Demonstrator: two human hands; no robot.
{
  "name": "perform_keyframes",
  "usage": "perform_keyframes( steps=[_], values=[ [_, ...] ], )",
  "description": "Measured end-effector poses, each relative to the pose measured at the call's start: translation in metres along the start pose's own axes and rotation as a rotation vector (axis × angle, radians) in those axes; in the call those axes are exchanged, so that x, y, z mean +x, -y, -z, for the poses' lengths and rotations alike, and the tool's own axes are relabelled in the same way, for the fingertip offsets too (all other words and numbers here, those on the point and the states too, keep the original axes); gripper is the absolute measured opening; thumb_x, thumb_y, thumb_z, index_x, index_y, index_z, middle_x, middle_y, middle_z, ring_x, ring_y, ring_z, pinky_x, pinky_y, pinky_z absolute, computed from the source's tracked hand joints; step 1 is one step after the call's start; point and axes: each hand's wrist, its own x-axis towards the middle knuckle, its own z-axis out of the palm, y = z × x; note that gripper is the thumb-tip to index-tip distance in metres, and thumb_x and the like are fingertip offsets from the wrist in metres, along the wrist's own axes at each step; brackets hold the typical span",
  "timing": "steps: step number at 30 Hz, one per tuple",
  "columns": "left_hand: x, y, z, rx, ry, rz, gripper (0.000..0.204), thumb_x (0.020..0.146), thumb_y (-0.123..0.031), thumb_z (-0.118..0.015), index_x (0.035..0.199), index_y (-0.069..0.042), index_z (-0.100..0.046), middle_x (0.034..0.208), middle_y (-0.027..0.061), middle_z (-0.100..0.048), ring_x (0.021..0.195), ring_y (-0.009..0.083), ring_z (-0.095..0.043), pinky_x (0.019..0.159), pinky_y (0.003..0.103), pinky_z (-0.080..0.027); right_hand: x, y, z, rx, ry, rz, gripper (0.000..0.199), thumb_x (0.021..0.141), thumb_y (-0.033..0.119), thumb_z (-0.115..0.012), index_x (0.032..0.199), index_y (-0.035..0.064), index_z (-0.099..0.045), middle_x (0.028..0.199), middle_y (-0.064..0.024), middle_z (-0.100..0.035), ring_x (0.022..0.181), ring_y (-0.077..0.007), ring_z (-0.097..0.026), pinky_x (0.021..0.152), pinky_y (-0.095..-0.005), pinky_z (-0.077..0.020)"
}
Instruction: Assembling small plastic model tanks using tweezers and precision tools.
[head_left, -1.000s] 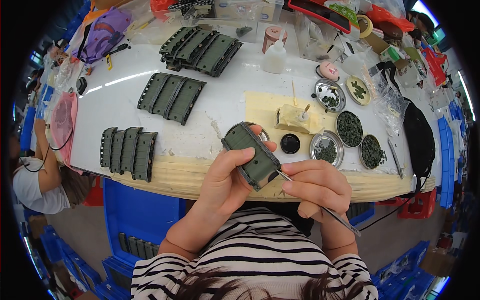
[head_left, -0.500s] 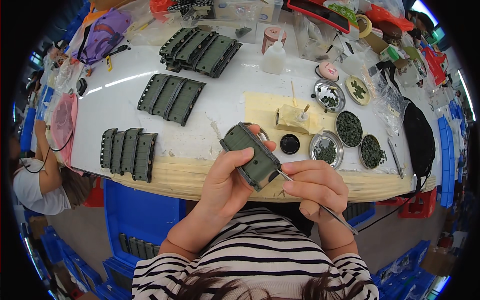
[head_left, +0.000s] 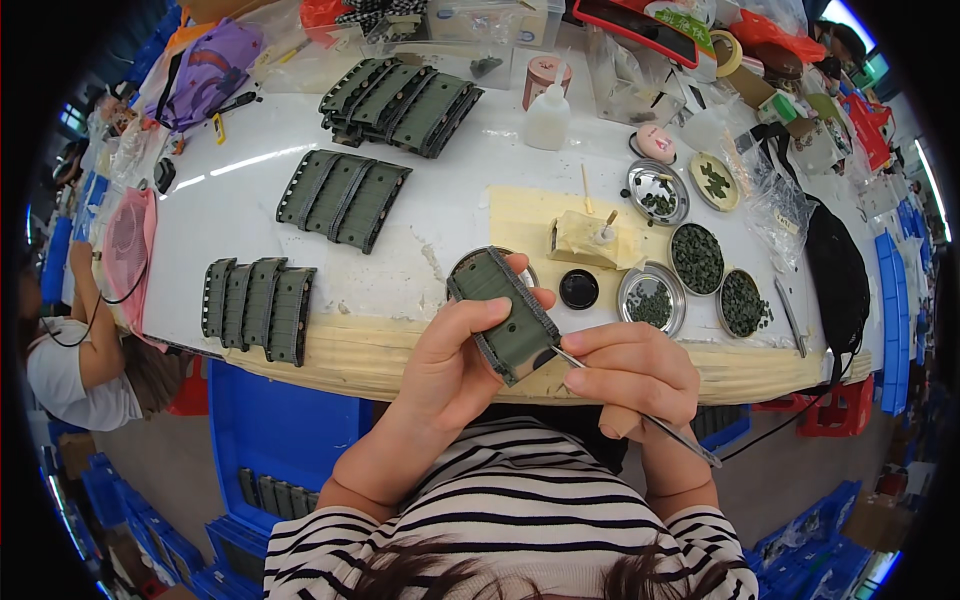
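head view: left hand point(head_left: 447, 352) grips green panel point(head_left: 520, 338) mid-frame, seemingly unfinished; right hand point(head_left: 640, 372) pinches tweezers point(head_left: 690, 442) at its edge.

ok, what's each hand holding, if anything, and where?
Left hand: a green panel, thumb on its face, fingers wrapped behind to the far edge. Right hand: a thin metal tool, held near its tip, back end sticking out.

White table point(head_left: 230, 225) with green panels point(head_left: 343, 202), bottle point(head_left: 547, 122)
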Motion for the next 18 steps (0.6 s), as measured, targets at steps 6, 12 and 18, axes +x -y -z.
perform_keyframes(
  steps=[6, 12, 18],
  values=[
    [0.0010, -0.0003, 0.0014, 0.007, 0.019, 0.014, 0.041, 0.086, -0.012, -0.056, 0.125, -0.006, -0.047, 0.110, 0.0145, -0.060, 0.100, 0.0196, -0.060, 0.086, 0.033, -0.050, -0.0007, -0.0029, 0.0011, -0.009, 0.013, 0.023, 0.034, 0.069, 0.019, -0.073, 0.096, 0.0016, -0.067, 0.088, -0.0072, -0.064, 0.091, -0.0263, -0.067, 0.073, -0.0316, -0.0558],
    [0.0020, -0.0009, 0.0020, 0.012, 0.022, 0.033, 0.041, 0.086, -0.012, -0.057, 0.125, -0.007, -0.047, 0.110, 0.0142, -0.060, 0.101, 0.0194, -0.059, 0.086, 0.034, -0.050, 0.0020, -0.0070, 0.0011, -0.021, 0.005, 0.064, 0.036, 0.083, 0.036, -0.064, 0.087, 0.0008, -0.069, 0.078, -0.0087, -0.064, 0.080, -0.0264, -0.067, 0.064, -0.0306, -0.0556],
    [0.0021, -0.0014, 0.0029, 0.004, 0.035, 0.042, 0.042, 0.086, -0.012, -0.057, 0.126, -0.006, -0.047, 0.110, 0.0145, -0.060, 0.101, 0.0195, -0.060, 0.085, 0.034, -0.051, 0.0019, -0.0062, 0.0006, -0.017, -0.001, 0.055, 0.036, 0.084, 0.037, -0.063, 0.086, 0.0016, -0.069, 0.078, -0.0083, -0.064, 0.080, -0.0262, -0.068, 0.064, -0.0305, -0.0556]
  ],
)
